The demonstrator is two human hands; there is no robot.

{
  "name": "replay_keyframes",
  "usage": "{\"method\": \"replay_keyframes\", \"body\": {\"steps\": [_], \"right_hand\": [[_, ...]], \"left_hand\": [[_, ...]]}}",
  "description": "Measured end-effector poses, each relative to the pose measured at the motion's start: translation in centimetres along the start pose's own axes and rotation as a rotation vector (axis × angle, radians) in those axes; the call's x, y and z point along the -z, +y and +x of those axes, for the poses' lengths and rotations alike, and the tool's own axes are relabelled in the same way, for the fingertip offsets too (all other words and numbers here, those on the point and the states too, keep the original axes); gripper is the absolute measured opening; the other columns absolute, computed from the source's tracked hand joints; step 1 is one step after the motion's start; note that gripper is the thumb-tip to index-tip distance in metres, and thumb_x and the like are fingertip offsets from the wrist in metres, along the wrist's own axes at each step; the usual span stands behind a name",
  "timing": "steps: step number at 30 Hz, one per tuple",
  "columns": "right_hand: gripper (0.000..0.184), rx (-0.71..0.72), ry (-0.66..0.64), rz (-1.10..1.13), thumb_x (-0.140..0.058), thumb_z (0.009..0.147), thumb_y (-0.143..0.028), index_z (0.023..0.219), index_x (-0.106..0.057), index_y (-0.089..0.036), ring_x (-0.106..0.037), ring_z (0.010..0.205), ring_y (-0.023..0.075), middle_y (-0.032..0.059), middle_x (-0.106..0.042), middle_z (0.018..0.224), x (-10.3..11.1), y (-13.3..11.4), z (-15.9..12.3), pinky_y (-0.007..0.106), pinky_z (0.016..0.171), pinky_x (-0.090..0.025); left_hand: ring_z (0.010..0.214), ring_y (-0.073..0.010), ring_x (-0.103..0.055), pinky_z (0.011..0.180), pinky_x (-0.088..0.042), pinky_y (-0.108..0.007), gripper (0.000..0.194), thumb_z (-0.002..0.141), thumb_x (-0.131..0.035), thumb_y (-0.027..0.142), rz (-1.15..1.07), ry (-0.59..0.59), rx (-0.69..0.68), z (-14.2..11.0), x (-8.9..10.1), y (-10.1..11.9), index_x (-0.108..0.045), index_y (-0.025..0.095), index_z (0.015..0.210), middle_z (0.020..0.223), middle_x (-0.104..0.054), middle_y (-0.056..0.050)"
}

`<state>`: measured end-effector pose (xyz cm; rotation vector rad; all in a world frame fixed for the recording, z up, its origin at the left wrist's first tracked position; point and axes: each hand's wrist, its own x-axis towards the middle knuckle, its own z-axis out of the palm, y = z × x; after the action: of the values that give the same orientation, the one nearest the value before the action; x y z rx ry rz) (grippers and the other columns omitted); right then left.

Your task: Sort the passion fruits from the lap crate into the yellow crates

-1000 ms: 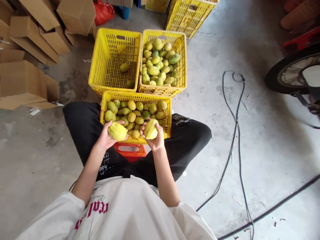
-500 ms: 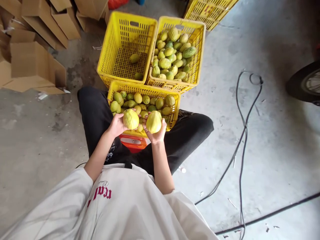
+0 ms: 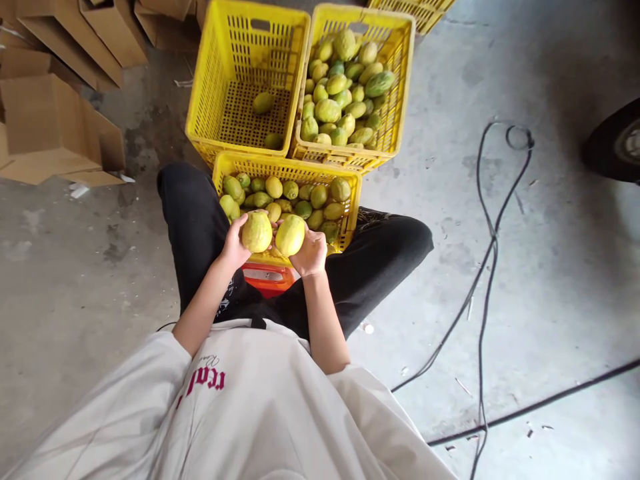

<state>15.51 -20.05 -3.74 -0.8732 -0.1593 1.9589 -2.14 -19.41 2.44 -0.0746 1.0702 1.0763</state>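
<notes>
My left hand [image 3: 234, 245] is closed around a yellow-green papaya [image 3: 257, 232]. Close beside it, my right hand [image 3: 311, 253] grips another papaya [image 3: 290, 235], a yellower one turned on its side. Both fruits are held over the near edge of a low yellow crate [image 3: 353, 223] between my knees. Several green and yellow papayas [image 3: 319, 196] lie in that crate, some of them hidden by my hands. Under the crate's near side shows part of something red-orange [image 3: 270, 279].
Behind stand a yellow crate [image 3: 205, 87] with two papayas at its bottom and a fuller crate [image 3: 406, 80] heaped with several. Open cardboard boxes [image 3: 50, 120] are at the left. A black cable [image 3: 493, 260] loops over the concrete floor at the right, near a wheel [image 3: 613, 143].
The papaya in my right hand has turned from end-on to lying sideways and moved left, closer to the other one. My view has shifted slightly, so the crates appear higher.
</notes>
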Motion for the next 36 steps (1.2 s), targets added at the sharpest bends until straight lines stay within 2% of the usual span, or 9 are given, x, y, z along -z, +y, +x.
{"method": "replay_keyframes", "body": {"steps": [4, 7, 10, 14, 17, 23, 29, 32, 36], "right_hand": [[0.040, 0.061, 0.026, 0.020, -0.079, 0.078, -0.045, 0.115, -0.072, -0.030, -0.079, 0.147, 0.0429, 0.0111, -0.090, 0.123, 0.2, -0.2, -0.2, 0.065, 0.112, -0.075], [0.046, 0.032, 0.074, 0.048, -0.086, 0.077, -0.051, 0.115, -0.073, -0.030, -0.082, 0.139, 0.0428, 0.0110, -0.089, 0.114, 0.2, 0.2, 0.0, 0.060, 0.103, -0.079], [0.052, -0.009, 0.077, 0.089, -0.089, 0.078, -0.054, 0.121, -0.073, -0.029, -0.085, 0.132, 0.0411, 0.0080, -0.087, 0.106, 0.0, 0.7, 0.1, 0.054, 0.095, -0.081], [0.057, -0.060, 0.059, 0.098, -0.089, 0.078, -0.051, 0.128, -0.073, -0.028, -0.087, 0.129, 0.0411, 0.0092, -0.089, 0.113, -0.3, 1.0, 0.3, 0.053, 0.092, -0.082], [0.050, -0.063, 0.108, 0.073, -0.088, 0.082, -0.052, 0.122, -0.072, -0.027, -0.087, 0.130, 0.0408, 0.0103, -0.089, 0.114, -0.5, 1.1, 0.5, 0.053, 0.094, -0.083], [0.042, -0.077, 0.183, 0.045, -0.074, 0.092, -0.067, 0.110, -0.071, -0.029, -0.087, 0.131, 0.0411, 0.0107, -0.089, 0.111, -1.0, 0.8, 0.7, 0.054, 0.094, -0.082], [0.047, 0.005, 0.070, 0.089, -0.071, 0.085, -0.056, 0.122, -0.078, -0.028, -0.082, 0.142, 0.0431, 0.0112, -0.090, 0.119, -1.0, -0.4, 0.2, 0.062, 0.105, -0.079], [0.045, 0.009, 0.072, 0.078, -0.075, 0.087, -0.060, 0.119, -0.077, -0.029, -0.081, 0.144, 0.0417, 0.0111, -0.089, 0.118, -0.8, -0.2, 0.1, 0.061, 0.105, -0.079], [0.047, -0.039, 0.113, 0.029, -0.080, 0.091, -0.073, 0.108, -0.075, -0.030, -0.083, 0.139, 0.0394, 0.0095, -0.087, 0.106, -0.7, 0.8, 0.1, 0.055, 0.103, -0.080]], "left_hand": [[0.128, -0.0329, -0.089, 0.099, -0.078, -0.041, 0.048, 0.116, -0.041, 0.031, -0.076, -0.004, -0.018, -1.0, -1.0, 0.5, -0.080, 0.017, 0.140, 0.113, -0.088, -0.015], [0.121, -0.0305, -0.091, 0.097, -0.077, -0.039, 0.041, 0.120, -0.041, 0.034, -0.076, 0.044, 0.008, -1.4, -1.2, 0.6, -0.078, 0.018, 0.131, 0.105, -0.087, -0.012], [0.102, -0.0284, -0.092, 0.083, -0.075, -0.035, 0.036, 0.120, -0.047, 0.039, -0.022, 0.032, 0.009, -1.2, -0.6, 0.2, -0.076, 0.020, 0.130, 0.095, -0.083, -0.008], [0.074, -0.0251, -0.085, 0.057, -0.062, -0.029, 0.046, 0.112, -0.060, 0.043, 0.059, -0.104, -0.022, -0.3, 0.5, -0.5, -0.072, 0.023, 0.151, 0.092, -0.082, -0.006], [0.065, -0.0207, -0.079, 0.053, -0.058, -0.028, 0.049, 0.114, -0.062, 0.048, 0.083, -0.112, -0.018, 0.5, 1.1, -0.8, -0.073, 0.026, 0.156, 0.098, -0.084, -0.005], [0.095, -0.0284, -0.090, 0.080, -0.075, -0.036, 0.044, 0.122, -0.056, 0.051, 0.054, -0.010, 0.014, 1.1, 1.0, -1.0, -0.082, 0.026, 0.148, 0.116, -0.088, -0.011], [0.133, -0.0322, -0.089, 0.104, -0.077, -0.044, 0.050, 0.125, -0.046, 0.039, -0.049, -0.021, -0.025, 0.2, 0.0, -0.7, -0.072, 0.030, 0.166, 0.139, -0.089, -0.012], [0.135, -0.0316, -0.089, 0.106, -0.076, -0.043, 0.051, 0.125, -0.044, 0.036, -0.049, -0.033, -0.062, -0.2, -0.1, -0.6, -0.073, 0.030, 0.167, 0.139, -0.089, -0.011], [0.125, -0.0331, -0.091, 0.103, -0.077, -0.042, 0.059, 0.122, -0.038, 0.038, -0.035, -0.029, 0.017, -0.5, -0.1, -0.7, -0.078, 0.018, 0.160, 0.124, -0.090, -0.015]]}}
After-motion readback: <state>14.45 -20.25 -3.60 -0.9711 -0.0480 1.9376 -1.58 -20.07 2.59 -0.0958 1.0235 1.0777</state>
